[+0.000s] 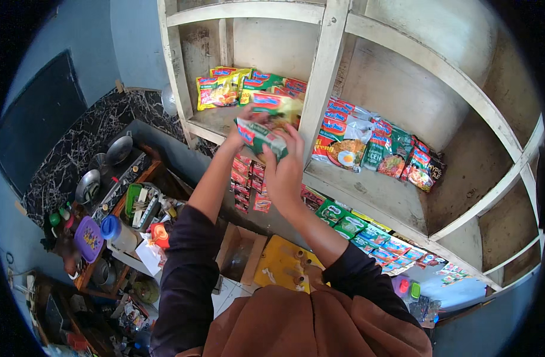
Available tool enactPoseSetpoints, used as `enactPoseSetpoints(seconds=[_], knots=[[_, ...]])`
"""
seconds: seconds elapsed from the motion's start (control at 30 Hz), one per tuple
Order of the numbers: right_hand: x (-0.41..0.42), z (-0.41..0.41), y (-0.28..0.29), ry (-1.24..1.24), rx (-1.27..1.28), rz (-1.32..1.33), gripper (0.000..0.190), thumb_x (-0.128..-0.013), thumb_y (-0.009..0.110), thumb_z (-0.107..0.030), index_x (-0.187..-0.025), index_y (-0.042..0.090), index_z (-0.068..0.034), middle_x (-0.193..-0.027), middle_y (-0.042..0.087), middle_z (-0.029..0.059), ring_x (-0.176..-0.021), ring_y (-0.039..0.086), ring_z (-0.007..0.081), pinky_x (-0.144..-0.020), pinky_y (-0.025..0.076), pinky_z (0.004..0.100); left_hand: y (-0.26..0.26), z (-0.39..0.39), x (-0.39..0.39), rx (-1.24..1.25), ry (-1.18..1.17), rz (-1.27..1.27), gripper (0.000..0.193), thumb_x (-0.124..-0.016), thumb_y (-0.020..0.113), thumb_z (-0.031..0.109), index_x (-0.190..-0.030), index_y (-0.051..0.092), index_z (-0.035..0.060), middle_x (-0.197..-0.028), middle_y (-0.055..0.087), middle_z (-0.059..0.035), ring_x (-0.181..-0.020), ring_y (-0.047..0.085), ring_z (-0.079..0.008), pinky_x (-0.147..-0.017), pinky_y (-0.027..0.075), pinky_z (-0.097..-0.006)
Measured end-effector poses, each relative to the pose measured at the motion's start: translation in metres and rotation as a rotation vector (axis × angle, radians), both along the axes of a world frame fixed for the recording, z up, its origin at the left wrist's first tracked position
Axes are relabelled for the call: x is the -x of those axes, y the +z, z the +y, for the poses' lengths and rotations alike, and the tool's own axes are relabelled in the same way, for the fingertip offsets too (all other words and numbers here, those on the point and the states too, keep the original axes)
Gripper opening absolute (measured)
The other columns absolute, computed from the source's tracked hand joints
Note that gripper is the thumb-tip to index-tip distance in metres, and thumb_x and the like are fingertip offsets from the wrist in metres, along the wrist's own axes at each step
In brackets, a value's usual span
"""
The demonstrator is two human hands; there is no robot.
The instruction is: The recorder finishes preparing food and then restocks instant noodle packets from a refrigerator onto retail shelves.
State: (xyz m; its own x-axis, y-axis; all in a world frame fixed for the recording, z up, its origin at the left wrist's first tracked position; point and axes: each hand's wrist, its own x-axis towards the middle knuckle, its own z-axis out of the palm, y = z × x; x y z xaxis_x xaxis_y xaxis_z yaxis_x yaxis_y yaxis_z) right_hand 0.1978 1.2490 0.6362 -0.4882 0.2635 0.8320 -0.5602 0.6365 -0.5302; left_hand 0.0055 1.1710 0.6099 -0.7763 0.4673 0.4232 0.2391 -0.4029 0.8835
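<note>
Both my hands are raised before the left compartment of a white wooden shelf [332,80]. My left hand [243,129] grips the left end of a green Indomie noodle packet [261,138], partly hidden behind it. My right hand [283,165] holds the same packet's right side, thumb in front. Another noodle packet [277,105], blurred, is just behind and above, at my fingers; which hand bears it I cannot tell. Yellow noodle packets [218,91] lie in the left compartment beside green and red ones. Red-and-white noodle packets [341,138] and green ones [381,149] lean in the right compartment.
Sachet strips [348,223] hang beneath the shelf's front edge. An open cardboard box [241,254] and a yellow surface with bottles [277,263] are below. At left stand a stove with pans [120,149], a blue-lidded container [120,234] and a purple tray [89,239].
</note>
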Motion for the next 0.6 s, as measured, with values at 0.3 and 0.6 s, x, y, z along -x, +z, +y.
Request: enactPoseSetpoints(seconds=[0.3, 0.6], knots=[[0.029, 0.011, 0.007, -0.131, 0.142, -0.401, 0.030, -0.084, 0.048, -0.021, -0.097, 0.042, 0.006, -0.091, 0.052, 0.0262, -0.087, 0.051, 0.0398, -0.073, 0.039, 0.0421, 0.005, 0.009, 0.025, 0.249, -0.143, 0.243, 0.048, -0.077, 0.058, 0.011, -0.120, 0.039, 0.0044, -0.107, 0.052, -0.0099, -0.092, 0.054, -0.0169, -0.082, 0.045, -0.0277], [-0.075, 0.063, 0.003, -0.138, -0.174, -0.079, 0.033, -0.080, 0.054, -0.013, -0.109, 0.045, 0.000, -0.096, 0.046, 0.0161, -0.084, 0.052, 0.0258, -0.071, 0.043, 0.0318, 0.005, 0.008, -0.055, -0.172, 0.750, 0.372, 0.026, -0.084, 0.051, 0.017, -0.103, 0.049, 0.0002, -0.094, 0.051, -0.0074, -0.084, 0.048, -0.0121, -0.074, 0.041, -0.0251]])
